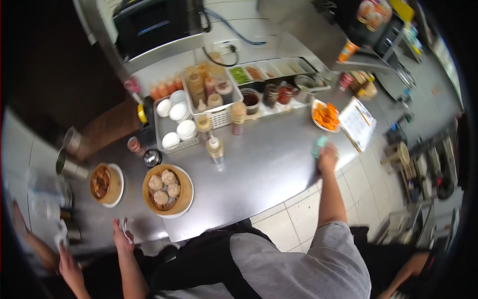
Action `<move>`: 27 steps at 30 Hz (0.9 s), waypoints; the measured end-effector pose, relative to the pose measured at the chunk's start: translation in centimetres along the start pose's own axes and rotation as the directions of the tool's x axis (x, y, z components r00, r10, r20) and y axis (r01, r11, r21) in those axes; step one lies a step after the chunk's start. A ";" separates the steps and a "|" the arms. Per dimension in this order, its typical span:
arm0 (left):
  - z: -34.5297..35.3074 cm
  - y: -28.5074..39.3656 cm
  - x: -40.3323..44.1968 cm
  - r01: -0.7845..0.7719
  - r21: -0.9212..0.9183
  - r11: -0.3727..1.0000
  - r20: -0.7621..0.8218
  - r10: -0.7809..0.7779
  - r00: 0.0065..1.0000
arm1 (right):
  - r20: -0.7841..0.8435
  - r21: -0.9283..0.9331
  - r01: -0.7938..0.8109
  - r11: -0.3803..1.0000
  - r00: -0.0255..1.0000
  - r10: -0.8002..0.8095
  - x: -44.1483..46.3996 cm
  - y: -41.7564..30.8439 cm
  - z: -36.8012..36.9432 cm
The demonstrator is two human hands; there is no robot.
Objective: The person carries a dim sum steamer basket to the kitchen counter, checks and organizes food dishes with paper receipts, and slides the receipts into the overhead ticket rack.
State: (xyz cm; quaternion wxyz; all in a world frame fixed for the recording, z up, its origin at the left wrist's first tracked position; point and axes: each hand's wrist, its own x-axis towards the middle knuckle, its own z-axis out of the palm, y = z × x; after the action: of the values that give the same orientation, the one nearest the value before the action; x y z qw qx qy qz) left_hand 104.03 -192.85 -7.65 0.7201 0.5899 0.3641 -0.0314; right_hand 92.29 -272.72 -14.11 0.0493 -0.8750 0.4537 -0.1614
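Observation:
My right hand (pixel 327 158) is stretched over the right end of the steel counter, its fingers closed on a pale green cloth (pixel 319 145) against the surface. Just beyond it sits a white bowl of orange fried pieces (pixel 326 117), with a clipboard and paper (pixel 357 124) alongside. Down at the left, my left hand (pixel 121 233) is closed around a thin white item (pixel 127 232), too small to name, near the counter's front edge. Closest to that hand is a bamboo steamer (pixel 186 192) of dumplings (pixel 161 197) on a white plate.
Another bamboo steamer (pixel 115 184) stands further left. Sauce bottles (pixel 215 149), a tray of white dishes (pixel 186 129) and topping tubs (pixel 240 74) line the back. At lower left are a co-worker's hands (pixel 69 266); another person's arm (pixel 411 269) shows at lower right.

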 end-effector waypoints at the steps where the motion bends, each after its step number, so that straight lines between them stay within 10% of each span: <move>1: 0.2 0.0 -1.3 -0.055 0.008 0.998 -0.031 0.055 0.998 | -0.035 -0.118 0.045 0.992 0.998 -0.049 3.0 3.8 2.8; 3: -0.6 -1.4 -2.0 -0.009 -0.051 0.999 0.007 0.010 1.000 | 0.080 -0.115 -0.152 0.982 0.984 0.162 3.8 0.9 1.7; 9: 0.5 -5.0 -6.6 -0.047 -0.158 0.986 -0.063 0.037 0.997 | 0.244 0.152 0.616 0.773 0.735 -0.633 -11.1 -13.5 -3.0; 14: 1.2 -5.2 -7.2 0.064 -0.164 0.984 -0.066 -0.076 0.995 | 0.260 0.365 0.749 0.553 0.488 -0.833 -15.2 -16.5 -3.1; 20: 0.9 -4.5 -7.5 0.173 -0.063 0.983 0.214 -0.156 0.964 | 0.033 0.195 0.463 0.865 0.878 -0.478 -15.9 -13.8 -7.0; 23: -0.3 -6.1 -7.7 0.321 -0.301 0.898 0.310 -0.226 0.923 | -0.217 0.691 0.230 0.686 0.970 -0.107 -18.1 -7.4 -4.2; 25: 0.2 -5.6 -10.8 0.339 -0.251 0.907 0.389 -0.226 0.893 | -0.007 0.891 -0.212 0.402 0.878 0.478 -22.1 -4.0 1.1; 27: 0.4 -5.7 -13.1 0.389 -0.216 0.896 0.485 -0.247 0.839 | 0.482 0.841 -0.541 -0.025 0.726 0.490 -26.8 -1.9 8.3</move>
State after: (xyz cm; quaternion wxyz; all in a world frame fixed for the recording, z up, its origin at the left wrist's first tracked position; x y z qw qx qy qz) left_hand 91.92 -200.00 -5.00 0.8506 0.3784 0.2839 -0.2294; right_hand 82.10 -250.43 -27.92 0.6401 -0.4163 0.5398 -0.3544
